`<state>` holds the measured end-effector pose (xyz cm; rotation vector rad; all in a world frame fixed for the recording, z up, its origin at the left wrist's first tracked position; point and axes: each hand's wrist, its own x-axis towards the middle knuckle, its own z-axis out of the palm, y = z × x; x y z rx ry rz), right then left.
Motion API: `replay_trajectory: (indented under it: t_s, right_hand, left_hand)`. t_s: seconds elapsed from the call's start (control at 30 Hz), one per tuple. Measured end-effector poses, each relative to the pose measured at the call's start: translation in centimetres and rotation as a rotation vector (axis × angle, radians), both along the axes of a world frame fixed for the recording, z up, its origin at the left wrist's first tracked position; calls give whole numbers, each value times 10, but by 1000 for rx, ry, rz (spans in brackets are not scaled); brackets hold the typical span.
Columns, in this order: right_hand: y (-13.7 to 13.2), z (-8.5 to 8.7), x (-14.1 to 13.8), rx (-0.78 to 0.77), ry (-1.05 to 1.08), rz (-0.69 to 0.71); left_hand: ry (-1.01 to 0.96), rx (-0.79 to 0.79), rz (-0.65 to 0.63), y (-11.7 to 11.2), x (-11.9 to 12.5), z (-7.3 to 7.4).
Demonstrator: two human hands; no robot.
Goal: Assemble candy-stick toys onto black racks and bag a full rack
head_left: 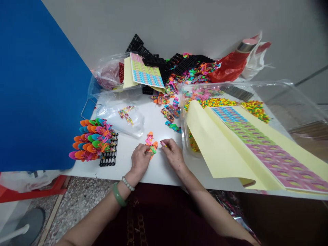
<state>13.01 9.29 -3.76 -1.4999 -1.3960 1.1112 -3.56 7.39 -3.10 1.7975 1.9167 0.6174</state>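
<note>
My left hand (140,160) rests on the white table (128,160), its fingertips pressed on a small orange and green plastic toy piece (151,145). My right hand (173,153) pinches a thin pink and yellow plastic piece (163,144) between its fingers, a little to the right of the orange one. Left of my hands, several bright plastic pieces (89,141) stand packed in a black plastic grid rack (110,152). More small toy pieces (170,114) lie scattered ahead of my hands.
A transparent tub (189,119) at the right holds colourful beads, under a yellow-backed sticker sheet (256,147). A large blue board (38,85) stands at the left. Black grid racks, another sticker sheet, plastic bags and a heap of pieces crowd the back.
</note>
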Motion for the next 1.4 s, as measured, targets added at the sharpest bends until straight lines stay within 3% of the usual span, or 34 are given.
replay_trajectory:
  t_s: [0.17, 0.27, 0.33, 0.43, 0.5, 0.6, 0.7, 0.8, 1.1, 1.2, 1.3, 1.4]
  right_hand:
    - [16, 8, -14, -24, -397, 197]
    - [21, 12, -17, -62, -489, 300]
    - [20, 13, -17, -73, -512, 291]
    - [14, 12, -15, -57, -537, 253]
    - [10, 10, -16, -33, -542, 233]
    - [5, 9, -17, -33, -542, 185]
    - [1, 11, -19, -79, -532, 109]
    - [-4, 14, -19, -106, -509, 56]
    - [-22, 15, -16, -153, -379, 119]
    - [-27, 10, -22, -161, -210, 180]
    - [-35, 4, -32, -186, -85, 232]
    - [-43, 3, -40, -202, -44, 333]
  left_hand:
    - [-99, 82, -133, -6, -8, -9]
    - [-207, 103, -74, -10, -12, -6]
    - [-241, 125, 35, -14, -18, 1]
    - [-116, 78, 151, -25, -28, 13]
    - [-17, -60, 93, -33, -33, 19]
    - [77, -222, -92, -44, -29, 24]
    - [218, -221, -173, -48, -17, 25]
    - [261, -162, -149, -46, -10, 21]
    - [-168, -105, -16, -46, -30, 11]
    - [-478, -175, 155, -44, -35, 10]
    - [-842, -208, 229, -36, -36, 11]
    - [-993, -188, 335, -29, -38, 13]
